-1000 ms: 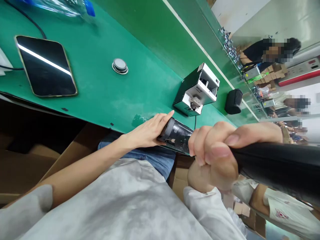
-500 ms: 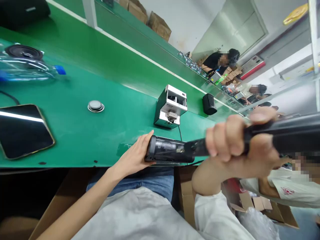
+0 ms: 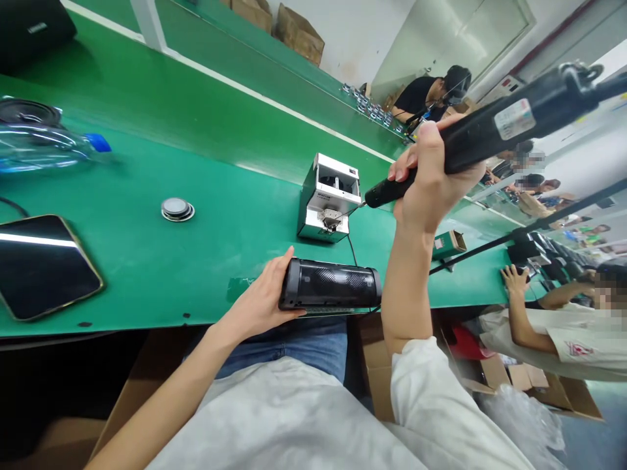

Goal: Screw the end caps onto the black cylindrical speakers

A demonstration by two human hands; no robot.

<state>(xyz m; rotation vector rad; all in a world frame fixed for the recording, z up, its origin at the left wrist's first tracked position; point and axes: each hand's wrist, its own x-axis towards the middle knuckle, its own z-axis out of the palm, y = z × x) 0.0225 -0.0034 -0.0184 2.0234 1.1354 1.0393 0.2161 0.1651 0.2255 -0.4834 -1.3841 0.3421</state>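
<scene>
My left hand (image 3: 262,301) grips the left end of a black cylindrical speaker (image 3: 330,287) lying on its side at the near edge of the green bench (image 3: 220,196). My right hand (image 3: 431,176) is closed round a black electric screwdriver (image 3: 490,130), raised above the bench. Its thin bit points down-left and its tip reaches the front of a white screw feeder box (image 3: 329,196) that stands just behind the speaker.
A phone (image 3: 42,264) lies at the left, a small round metal part (image 3: 177,209) in the middle, a plastic bottle (image 3: 49,147) at far left, a small green box (image 3: 448,243) at right. Other people work along the bench at right. Cardboard boxes stand under the bench.
My right hand has lifted the screwdriver off the speaker and swung its bit up to the screw feeder. My left hand stays on the speaker's end.
</scene>
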